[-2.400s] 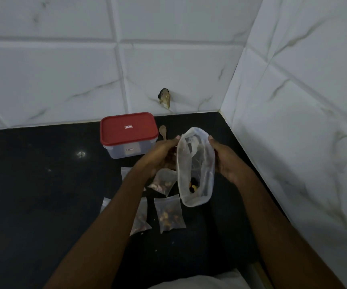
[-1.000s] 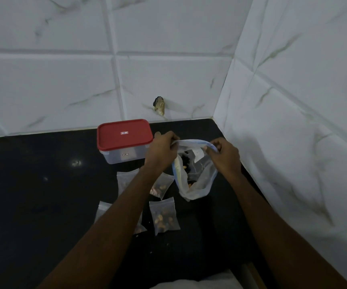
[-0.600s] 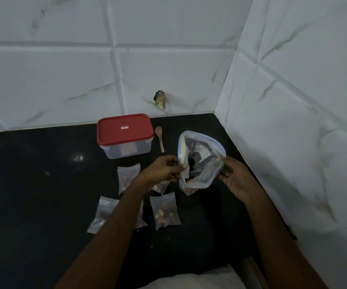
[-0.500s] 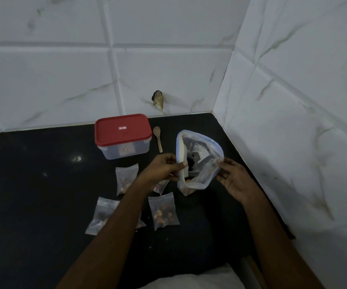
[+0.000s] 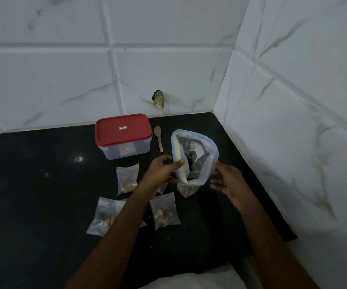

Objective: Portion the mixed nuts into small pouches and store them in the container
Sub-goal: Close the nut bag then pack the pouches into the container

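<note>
A large clear zip bag (image 5: 197,155) stands open on the black counter (image 5: 32,184), with a few nuts at its bottom. My left hand (image 5: 162,172) pinches the bag's left rim. My right hand (image 5: 226,180) touches the right side of the bag with relaxed fingers. Small filled pouches lie to the left: one (image 5: 126,178) below the container, one (image 5: 164,210) near my left wrist, one (image 5: 105,215) partly under my left forearm. A further pouch is mostly hidden beneath my left hand. The clear container with a red lid (image 5: 123,135) is closed.
A small wooden spoon (image 5: 159,137) lies between the container and the bag. White tiled walls meet in a corner just right of the bag. A dark chipped spot (image 5: 158,99) marks the back wall. White cloth (image 5: 189,278) shows at the bottom edge.
The bag was lowered from between both hands onto the counter and its mouth spread open. My right hand let go of the rim and now rests against the bag's side.
</note>
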`<move>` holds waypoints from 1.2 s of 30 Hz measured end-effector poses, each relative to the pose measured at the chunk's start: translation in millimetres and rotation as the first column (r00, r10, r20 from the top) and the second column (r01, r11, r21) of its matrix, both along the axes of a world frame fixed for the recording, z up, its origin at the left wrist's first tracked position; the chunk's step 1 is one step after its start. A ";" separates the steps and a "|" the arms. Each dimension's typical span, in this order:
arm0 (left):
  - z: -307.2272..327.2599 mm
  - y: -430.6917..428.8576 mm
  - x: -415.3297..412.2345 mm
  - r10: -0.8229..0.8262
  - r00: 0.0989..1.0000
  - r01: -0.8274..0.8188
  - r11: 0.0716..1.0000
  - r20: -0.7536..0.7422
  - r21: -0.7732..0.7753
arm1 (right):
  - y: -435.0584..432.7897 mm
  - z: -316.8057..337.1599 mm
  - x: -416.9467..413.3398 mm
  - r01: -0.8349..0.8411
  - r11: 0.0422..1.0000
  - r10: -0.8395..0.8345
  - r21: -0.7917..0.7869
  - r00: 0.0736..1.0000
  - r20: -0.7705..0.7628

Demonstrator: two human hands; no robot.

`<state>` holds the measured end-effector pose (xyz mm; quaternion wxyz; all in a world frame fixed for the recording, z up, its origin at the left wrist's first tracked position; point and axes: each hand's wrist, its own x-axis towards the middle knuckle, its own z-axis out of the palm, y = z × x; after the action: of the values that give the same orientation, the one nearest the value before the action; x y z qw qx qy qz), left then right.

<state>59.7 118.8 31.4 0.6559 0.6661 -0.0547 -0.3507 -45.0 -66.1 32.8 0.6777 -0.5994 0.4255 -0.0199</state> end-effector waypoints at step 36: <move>-11.9 -5.8 -43.7 0.239 0.894 -0.308 0.942 0.378 0.132 | 47.8 -10.7 -6.8 0.140 0.971 -0.129 -0.192 0.989 0.072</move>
<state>16.0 112.9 19.5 0.6120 0.7785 -0.0447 -0.1315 -51.7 -18.3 22.1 0.6246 -0.6323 0.4410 -0.1253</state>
